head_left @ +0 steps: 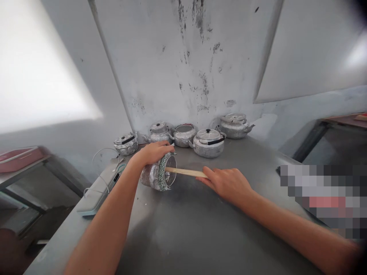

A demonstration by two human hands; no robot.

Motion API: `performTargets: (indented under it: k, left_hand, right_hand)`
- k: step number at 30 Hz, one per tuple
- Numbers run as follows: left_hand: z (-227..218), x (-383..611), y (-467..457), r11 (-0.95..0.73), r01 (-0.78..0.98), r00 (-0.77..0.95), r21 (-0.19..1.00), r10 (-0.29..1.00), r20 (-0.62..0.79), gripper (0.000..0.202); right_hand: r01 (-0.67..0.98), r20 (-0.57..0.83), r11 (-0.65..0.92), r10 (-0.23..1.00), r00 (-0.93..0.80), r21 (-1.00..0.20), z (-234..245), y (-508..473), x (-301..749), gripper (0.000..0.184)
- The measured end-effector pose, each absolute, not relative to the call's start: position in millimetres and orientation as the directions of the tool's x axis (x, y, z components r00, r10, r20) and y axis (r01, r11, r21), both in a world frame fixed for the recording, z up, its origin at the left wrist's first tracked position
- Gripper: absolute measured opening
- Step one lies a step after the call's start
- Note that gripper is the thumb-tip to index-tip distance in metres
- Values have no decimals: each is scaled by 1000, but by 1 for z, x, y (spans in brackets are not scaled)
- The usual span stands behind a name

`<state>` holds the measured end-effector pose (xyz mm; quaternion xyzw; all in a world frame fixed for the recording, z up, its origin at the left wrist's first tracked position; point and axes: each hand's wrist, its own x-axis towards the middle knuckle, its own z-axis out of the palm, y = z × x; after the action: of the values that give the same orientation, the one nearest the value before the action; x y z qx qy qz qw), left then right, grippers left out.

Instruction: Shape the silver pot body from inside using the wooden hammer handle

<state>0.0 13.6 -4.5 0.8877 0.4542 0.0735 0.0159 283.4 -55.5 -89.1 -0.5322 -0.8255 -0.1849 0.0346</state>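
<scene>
A dented silvery metal pot (150, 177) lies tilted on its side on the table, its round mouth facing right. Green-and-white braided cord (162, 173) is wrapped around the neck by the rim. From above, my left hand (156, 152) grips the pot near its rim. My right hand (225, 181) is closed around a pale wooden stick (186, 172). The stick's far end reaches into the pot's mouth, and its tip is hidden inside.
Along the wall stand several metal kettles, among them a lidded one (208, 145), a large one (235, 126) and a lidless one with cord at its rim (185, 136). A pale flat box (97, 194) with cables lies at the grey table's (183, 229) left edge.
</scene>
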Motion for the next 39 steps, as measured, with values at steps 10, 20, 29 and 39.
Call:
performTargets:
  k: [10,20,29,39]
  left_hand:
    - [0,6,9,-517,834,512,195,856,80,34]
    - [2,-43,10,-222,519,269,825,959,89,49]
    - [8,-77,2,-157,448,325,880,946,3,56]
    - [22,-87,-3,-96,891,146,444,986,-78,84]
  right_hand:
    - [898,267,354,868,-419,261,-91,-51,289,50]
    - [866,627,463,623,-469,187,-103,-11,349,51]
    - [919,826,384,545,-145,-92,-94,-19,343,33]
    - [830,769,524,445,-459,192,-105,-2,348,38]
